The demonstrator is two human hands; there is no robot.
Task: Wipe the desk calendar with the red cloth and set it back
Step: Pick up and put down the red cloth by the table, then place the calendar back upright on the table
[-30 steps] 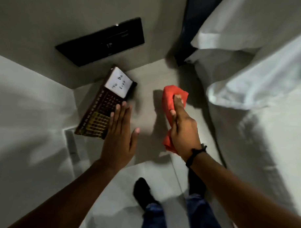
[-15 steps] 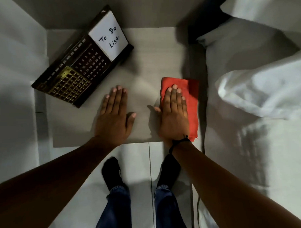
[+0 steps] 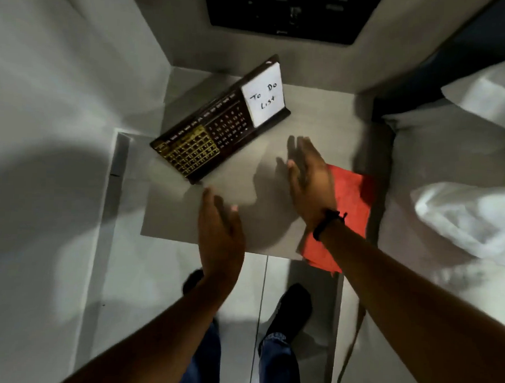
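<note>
The dark desk calendar, with a gold grid and a white "To Do List" note, stands tilted at the back left of the small grey table. The red cloth lies flat at the table's right front corner, partly over the edge. My right hand hovers just left of the cloth with fingers apart, holding nothing, its wrist covering part of the cloth. My left hand is raised over the table's front edge, fingers apart and empty, below the calendar.
A black panel is set in the wall behind the table. White bedding lies close on the right. A grey wall closes in the left side. My feet stand on the pale floor below the table's front edge.
Both hands have lifted off the table. My right hand has come off the red cloth and moved left toward the calendar. The view has shifted.
</note>
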